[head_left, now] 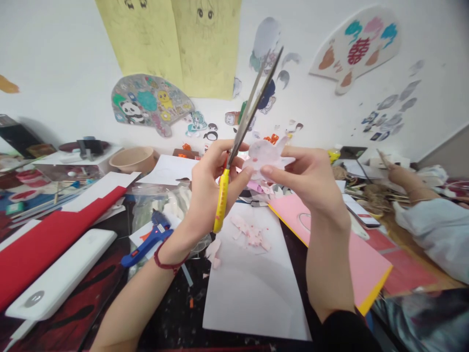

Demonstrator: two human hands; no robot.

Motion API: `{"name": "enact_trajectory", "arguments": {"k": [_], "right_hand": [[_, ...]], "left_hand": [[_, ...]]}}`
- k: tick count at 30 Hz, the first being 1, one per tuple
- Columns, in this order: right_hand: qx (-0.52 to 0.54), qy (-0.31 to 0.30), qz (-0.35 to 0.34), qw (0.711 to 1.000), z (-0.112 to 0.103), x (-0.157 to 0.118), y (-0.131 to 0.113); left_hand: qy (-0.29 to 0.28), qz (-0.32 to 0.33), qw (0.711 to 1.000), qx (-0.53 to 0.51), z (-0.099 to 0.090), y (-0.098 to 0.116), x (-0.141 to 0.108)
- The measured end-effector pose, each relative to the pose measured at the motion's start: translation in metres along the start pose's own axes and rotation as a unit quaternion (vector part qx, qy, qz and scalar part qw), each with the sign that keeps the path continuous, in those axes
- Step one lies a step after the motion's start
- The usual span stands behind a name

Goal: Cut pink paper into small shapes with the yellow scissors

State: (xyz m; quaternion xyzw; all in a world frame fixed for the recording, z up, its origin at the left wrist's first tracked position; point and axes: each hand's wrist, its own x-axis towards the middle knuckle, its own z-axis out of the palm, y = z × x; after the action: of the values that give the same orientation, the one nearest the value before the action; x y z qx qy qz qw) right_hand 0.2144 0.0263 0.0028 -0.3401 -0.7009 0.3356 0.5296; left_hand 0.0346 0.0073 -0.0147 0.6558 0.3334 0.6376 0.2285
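Note:
Both hands are raised over the desk. My left hand (pixel 216 181) holds scissors (pixel 223 200) with yellow handles, their blades pointing up and slightly parted. Its thumb and fingertips also pinch the left edge of a pale paper cutout (pixel 266 155). On the cutout's right side, the thumb and fingers of my right hand (pixel 304 173) are closed. Below them, pinkish paper scraps (pixel 251 233) lie on a white sheet (pixel 256 288).
A blue glue gun (pixel 150 240) and plastic bag lie left of the sheet. Farther left are a white power strip (pixel 62 274) and red board (pixel 66 227). Pink paper (pixel 362 254) is at right, near another person's hand (pixel 401 178). Decorated fans hang on the wall.

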Motion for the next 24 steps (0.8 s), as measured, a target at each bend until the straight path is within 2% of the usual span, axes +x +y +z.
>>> {"name": "enact_trajectory", "arguments": {"k": [3, 6, 8, 10, 12, 14, 20, 24], "right_hand": [[-0.007, 0.026, -0.025, 0.999, -0.005, -0.001, 0.0], [-0.035, 0.066, -0.049, 0.996, -0.019, -0.004, -0.003], [-0.067, 0.078, -0.052, 0.993, -0.03, -0.008, -0.008], [-0.1, 0.071, -0.046, 0.991, -0.038, -0.013, -0.013], [-0.127, 0.055, -0.031, 0.99, -0.042, -0.016, -0.017], [-0.144, 0.04, -0.018, 0.989, -0.042, -0.017, -0.019], [-0.169, -0.027, -0.015, 0.985, -0.038, -0.014, -0.018], [-0.226, -0.032, -0.041, 0.973, -0.037, -0.018, -0.02]], "left_hand": [[-0.03, 0.002, 0.999, 0.03, -0.013, -0.003, 0.008], [-0.109, 0.062, 0.989, 0.077, -0.046, -0.008, 0.02], [-0.152, 0.116, 0.965, 0.182, -0.072, -0.01, 0.027], [-0.163, 0.118, 0.931, 0.305, -0.092, -0.011, 0.03], [-0.201, 0.103, 0.905, 0.36, -0.101, -0.01, 0.029], [-0.238, 0.096, 0.89, 0.376, -0.1, -0.01, 0.026], [-0.325, 0.065, 0.878, 0.344, -0.076, -0.011, 0.023], [-0.347, 0.108, 0.865, 0.345, -0.068, -0.014, 0.02]]}}
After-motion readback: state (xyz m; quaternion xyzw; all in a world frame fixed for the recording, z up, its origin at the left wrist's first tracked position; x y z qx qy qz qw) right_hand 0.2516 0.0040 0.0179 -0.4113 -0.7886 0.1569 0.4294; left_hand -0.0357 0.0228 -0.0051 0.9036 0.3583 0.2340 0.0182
